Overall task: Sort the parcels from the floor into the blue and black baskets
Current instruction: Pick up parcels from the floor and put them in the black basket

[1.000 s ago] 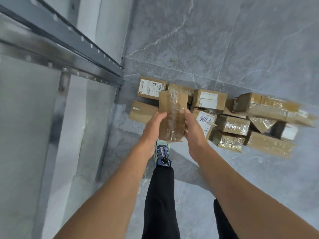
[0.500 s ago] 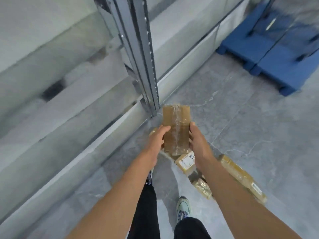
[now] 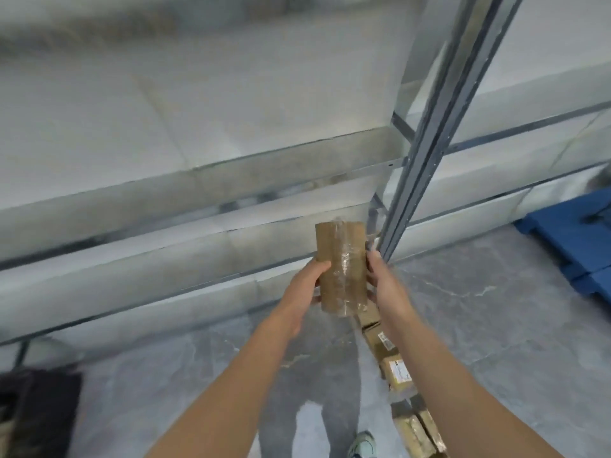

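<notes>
- Since the earlier frame the view has swung: the post now stands at upper right rather than centre, the blue pallet sits at the right edge, and a dark object has entered at lower left. The parcel is still carried between both hands.
- Rack: fills the upper half. Its long beams slant across the frame from lower left to the post, and their front edges border the walking room.
- Floor: grey tile across the lower half. Bare tile lies between the legs and the dark object, which reads as open room for a carry to the left.
- Dark object: blurred and cut by the frame edge. It may be the black basket, but this cannot be confirmed. No blue basket is identifiable.
- Floor parcels: a row running from below the hands to the bottom edge, right of centre. Several remain unsorted.
- Parcel: taped brown box, upright at frame centre and clear of the floor. Its upper right corner appears just beside the post, though depth is unclear.
- Left hand: thumb on the front face, fingers wrapped behind, clamped on the parcel's left side.
- Right hand: fingers curled round the parcel's right edge.
- Progress, as judged: one parcel is in transit and not yet dropped, with much of the sorting left.
</notes>
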### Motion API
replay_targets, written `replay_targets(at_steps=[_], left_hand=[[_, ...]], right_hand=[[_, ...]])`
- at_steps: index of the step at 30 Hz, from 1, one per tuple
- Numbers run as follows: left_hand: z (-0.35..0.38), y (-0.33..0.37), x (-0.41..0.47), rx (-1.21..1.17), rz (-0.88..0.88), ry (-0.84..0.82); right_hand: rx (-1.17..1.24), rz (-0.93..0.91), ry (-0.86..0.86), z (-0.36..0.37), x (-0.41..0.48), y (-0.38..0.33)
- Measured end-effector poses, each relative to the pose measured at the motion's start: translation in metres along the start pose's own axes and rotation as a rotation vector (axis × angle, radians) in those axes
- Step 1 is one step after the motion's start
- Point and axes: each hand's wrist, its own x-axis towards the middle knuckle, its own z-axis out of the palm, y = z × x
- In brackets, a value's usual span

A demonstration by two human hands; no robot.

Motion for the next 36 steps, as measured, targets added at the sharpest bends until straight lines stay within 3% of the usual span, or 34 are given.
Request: replay_targets(at_steps=[16,26,36], left_hand=[[-0.301,-0.065,-0.208,-0.277,0.131,0.398],[-0.415,-0.123,-0.301,-0.51,0.139,0.696],[-0.501,-0.154,-0.333,-0.679,0.094,0.998]], right_hand=[[-0.358,-0.092,-0.485,0.323,-0.142,0.041],[-0.495,-0.036,-0.774,0.482,-0.197,0.084],[-0.663,0.017,-1.113,0.616,-0.206,0.125]])
